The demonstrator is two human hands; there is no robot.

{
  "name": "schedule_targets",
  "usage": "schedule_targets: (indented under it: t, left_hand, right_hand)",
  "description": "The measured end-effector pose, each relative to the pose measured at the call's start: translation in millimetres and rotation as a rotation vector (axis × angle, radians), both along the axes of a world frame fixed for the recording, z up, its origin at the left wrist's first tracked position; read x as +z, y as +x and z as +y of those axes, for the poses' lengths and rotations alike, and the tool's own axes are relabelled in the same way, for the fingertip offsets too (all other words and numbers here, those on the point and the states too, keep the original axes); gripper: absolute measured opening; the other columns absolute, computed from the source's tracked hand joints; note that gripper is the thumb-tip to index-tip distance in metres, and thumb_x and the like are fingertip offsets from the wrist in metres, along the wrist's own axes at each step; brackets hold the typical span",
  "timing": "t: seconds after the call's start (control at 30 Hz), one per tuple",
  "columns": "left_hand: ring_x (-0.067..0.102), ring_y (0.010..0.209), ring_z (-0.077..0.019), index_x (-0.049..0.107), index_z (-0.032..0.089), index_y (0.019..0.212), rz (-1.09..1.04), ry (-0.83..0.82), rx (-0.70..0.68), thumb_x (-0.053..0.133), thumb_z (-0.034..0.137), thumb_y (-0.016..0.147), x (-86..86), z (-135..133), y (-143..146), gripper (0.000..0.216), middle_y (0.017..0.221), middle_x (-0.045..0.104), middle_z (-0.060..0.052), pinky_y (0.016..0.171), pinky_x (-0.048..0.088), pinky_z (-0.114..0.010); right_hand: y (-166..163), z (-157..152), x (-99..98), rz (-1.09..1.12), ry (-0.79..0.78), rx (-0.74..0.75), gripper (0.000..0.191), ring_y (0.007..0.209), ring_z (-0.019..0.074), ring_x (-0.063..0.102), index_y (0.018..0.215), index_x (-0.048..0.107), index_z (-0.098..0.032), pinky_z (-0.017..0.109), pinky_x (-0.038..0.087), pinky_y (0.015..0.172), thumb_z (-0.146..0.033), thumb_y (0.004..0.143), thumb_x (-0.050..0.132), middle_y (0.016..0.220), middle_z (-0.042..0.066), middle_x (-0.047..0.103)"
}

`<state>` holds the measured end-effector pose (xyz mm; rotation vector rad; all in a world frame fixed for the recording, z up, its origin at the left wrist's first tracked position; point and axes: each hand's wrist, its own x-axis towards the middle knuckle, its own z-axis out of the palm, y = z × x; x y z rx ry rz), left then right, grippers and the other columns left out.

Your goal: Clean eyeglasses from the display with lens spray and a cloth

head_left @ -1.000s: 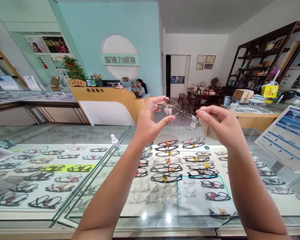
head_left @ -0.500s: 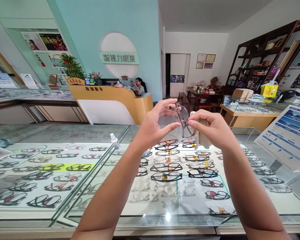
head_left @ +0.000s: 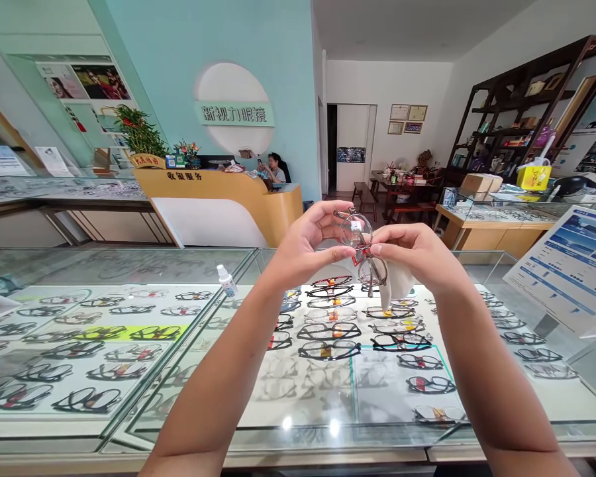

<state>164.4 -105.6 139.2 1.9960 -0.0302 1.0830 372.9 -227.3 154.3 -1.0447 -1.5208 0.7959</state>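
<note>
A pair of round, thin-rimmed eyeglasses (head_left: 372, 270) is held up above the glass counter, tilted so one lens sits higher than the other. My left hand (head_left: 312, 244) grips the frame near its upper lens, thumb below and fingers above. My right hand (head_left: 417, 250) pinches the middle of the frame by the bridge, where a small red tag shows. A pale cleaning cloth (head_left: 396, 283) hangs from under my right hand's fingers. Below, rows of eyeglasses (head_left: 329, 349) lie inside the display case.
A small white spray bottle (head_left: 227, 281) stands on the glass counter (head_left: 238, 437) to the left. A printed sign (head_left: 571, 271) leans at the right. Beyond are a cashier desk (head_left: 213, 222) with a seated person (head_left: 277, 169) behind it, and a yellow container (head_left: 534, 175).
The eyeglasses have turned slightly and sit a little lower at the bottom lens; their red tag shows more plainly. My right hand and the cloth have shifted slightly.
</note>
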Motion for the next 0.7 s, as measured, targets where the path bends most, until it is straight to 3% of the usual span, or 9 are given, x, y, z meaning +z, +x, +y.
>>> schedule_targets:
  t: [0.23,0.33,0.43,0.47,0.53,0.6,0.7]
  left_hand:
    - [0.075,0.108,-0.0234,0.054,0.029,0.141,-0.025,-0.029,0.003,0.090,0.038,0.083,-2.1,-0.4,6.6,0.068,0.136,0.069,-0.013,0.092,0.064,-0.037]
    - [0.072,0.110,-0.0202,0.055,0.028,0.137,-0.240,0.080,0.279,0.092,0.041,0.080,-3.4,-7.1,11.9,0.069,0.135,0.068,-0.011,0.094,0.060,-0.033]
    - [0.065,0.084,-0.0131,0.068,0.023,0.111,-0.394,0.218,0.645,0.084,0.038,0.087,-2.4,-22.2,12.8,0.033,0.098,0.070,-0.002,0.079,0.054,-0.027]
    - [0.060,0.074,-0.0114,0.071,0.021,0.099,-0.340,0.238,0.684,0.080,0.038,0.090,-1.6,-28.2,12.1,0.021,0.084,0.067,0.000,0.070,0.051,-0.026]
    - [0.050,0.060,-0.0099,0.075,0.020,0.086,-0.121,0.215,0.628,0.074,0.039,0.095,-0.1,-39.0,10.8,0.021,0.067,0.060,0.002,0.058,0.041,-0.026]
    - [0.045,0.056,-0.0099,0.079,0.021,0.087,0.058,0.148,0.563,0.073,0.043,0.096,0.4,-45.7,10.9,0.025,0.059,0.058,0.003,0.054,0.035,-0.027]
    - [0.045,0.056,-0.0107,0.083,0.022,0.092,0.109,0.065,0.594,0.076,0.049,0.093,-1.4,-46.8,14.6,0.028,0.057,0.057,0.003,0.054,0.032,-0.027]
  right_hand:
    - [1.9,4.6,-2.9,0.011,0.015,-0.026,0.019,0.071,0.0150,0.066,0.085,0.085,-0.023,0.030,0.051,0.068,-0.041,0.082,0.086,0.085,0.003,0.081]
    - [4.1,7.8,-5.1,-0.018,0.113,-0.128,0.018,0.075,0.0168,0.068,0.086,0.086,-0.023,0.033,0.053,0.073,-0.041,0.083,0.086,0.088,0.004,0.082]
    - [5.0,10.6,-7.5,-0.079,0.197,-0.236,0.018,0.082,0.0198,0.072,0.087,0.086,-0.023,0.036,0.055,0.079,-0.040,0.084,0.084,0.091,0.005,0.084]
    - [4.3,11.0,-8.2,-0.089,0.217,-0.263,0.018,0.085,0.0210,0.073,0.087,0.086,-0.022,0.037,0.056,0.081,-0.040,0.085,0.084,0.093,0.006,0.084]
    - [0.9,10.9,-9.3,-0.099,0.258,-0.305,0.017,0.089,0.0232,0.075,0.087,0.085,-0.022,0.039,0.058,0.084,-0.039,0.085,0.083,0.097,0.007,0.085]
    - [-4.3,9.8,-10.1,-0.141,0.310,-0.339,0.015,0.094,0.0249,0.077,0.087,0.085,-0.022,0.040,0.059,0.088,-0.037,0.087,0.081,0.100,0.007,0.085]
    - [-11.6,7.5,-11.1,-0.280,0.406,-0.412,0.011,0.104,0.0269,0.077,0.090,0.085,-0.024,0.044,0.057,0.096,-0.032,0.091,0.077,0.103,0.007,0.085]
